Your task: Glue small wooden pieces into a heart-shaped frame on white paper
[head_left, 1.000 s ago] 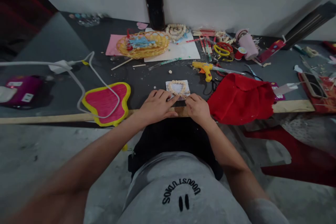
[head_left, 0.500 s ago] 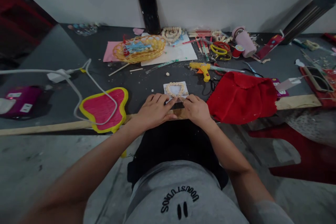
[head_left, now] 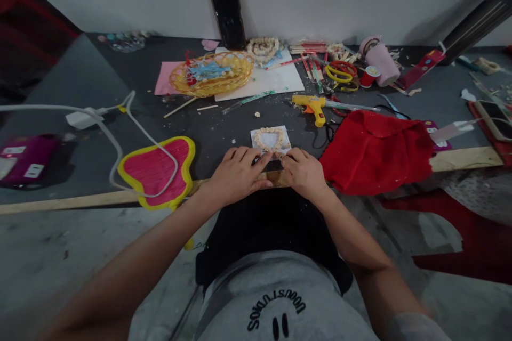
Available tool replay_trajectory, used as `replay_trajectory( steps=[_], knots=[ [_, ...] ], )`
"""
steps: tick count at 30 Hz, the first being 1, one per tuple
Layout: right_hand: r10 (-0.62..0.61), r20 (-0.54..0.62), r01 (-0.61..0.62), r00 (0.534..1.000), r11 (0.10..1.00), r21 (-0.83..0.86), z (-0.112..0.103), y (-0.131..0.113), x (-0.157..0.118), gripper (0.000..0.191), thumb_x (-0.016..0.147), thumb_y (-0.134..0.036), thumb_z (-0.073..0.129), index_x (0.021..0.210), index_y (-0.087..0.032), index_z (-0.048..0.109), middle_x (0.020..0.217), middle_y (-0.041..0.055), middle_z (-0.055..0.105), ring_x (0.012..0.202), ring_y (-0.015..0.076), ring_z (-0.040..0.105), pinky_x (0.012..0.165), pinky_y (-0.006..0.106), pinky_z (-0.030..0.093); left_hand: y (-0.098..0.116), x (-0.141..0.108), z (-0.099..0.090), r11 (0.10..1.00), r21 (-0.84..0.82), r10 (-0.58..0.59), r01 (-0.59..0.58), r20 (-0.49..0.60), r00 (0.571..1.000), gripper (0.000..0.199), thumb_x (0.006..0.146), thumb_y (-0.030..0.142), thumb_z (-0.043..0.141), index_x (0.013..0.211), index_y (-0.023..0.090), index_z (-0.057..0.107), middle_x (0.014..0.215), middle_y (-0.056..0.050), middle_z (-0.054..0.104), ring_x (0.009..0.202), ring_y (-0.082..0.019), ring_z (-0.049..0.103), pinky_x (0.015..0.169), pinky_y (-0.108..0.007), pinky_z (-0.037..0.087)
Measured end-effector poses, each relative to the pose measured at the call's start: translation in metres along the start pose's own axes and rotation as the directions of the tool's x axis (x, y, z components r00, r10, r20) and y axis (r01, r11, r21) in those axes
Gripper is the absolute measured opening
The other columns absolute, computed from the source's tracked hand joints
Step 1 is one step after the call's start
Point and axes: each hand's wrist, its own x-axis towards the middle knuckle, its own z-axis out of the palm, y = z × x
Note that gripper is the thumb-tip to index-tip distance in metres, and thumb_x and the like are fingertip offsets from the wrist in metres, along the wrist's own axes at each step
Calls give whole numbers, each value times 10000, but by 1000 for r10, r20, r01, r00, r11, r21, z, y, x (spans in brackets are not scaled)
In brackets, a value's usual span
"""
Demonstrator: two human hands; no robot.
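A small white paper square lies near the table's front edge, with pale, chunky pieces set on it in a ring. My left hand rests at its lower left, fingers stretched out, the index finger touching the near edge. At the lower right, my right hand has its fingers curled and pressed together by the ring's near end. Whatever the right fingertips hold, if anything, is too small to make out. The fingertips of both hands nearly meet and cover the paper's near edge.
Left of my hands lies a pink board with a yellow rim, crossed by a white cable. To the right are a yellow glue gun and red cloth. Behind stand a yellow basket, a phone and a pink tumbler.
The camera view has shifted slightly. Both hands stay at the paper's near edge in almost the same pose, and the ring of pieces looks the same.
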Motion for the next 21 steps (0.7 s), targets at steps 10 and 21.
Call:
replay_trajectory(
  steps=[10, 21],
  knots=[
    [-1, 8, 1, 1000, 1000, -15, -4, -2, 1, 330, 954, -206, 538, 1257, -176, 665, 1050, 98, 683, 937, 210, 604, 851, 325, 497, -1, 0, 1, 999, -44, 14, -16, -35, 999, 703, 913, 599, 537, 1457, 159, 466, 1248, -172, 589, 1121, -334, 523, 948, -464, 400],
    [12, -52, -12, 999, 1000, -7, -3, -3, -2, 311, 970, -185, 491, 1204, -178, 697, 1021, 87, 695, 891, 201, 604, 798, 321, 512, -15, -11, -4, 993, -96, 67, -71, -44, 997, 585, 906, 467, 637, 1383, 143, 539, 1313, -158, 603, 1200, -311, 529, 996, -449, 403]
  ],
)
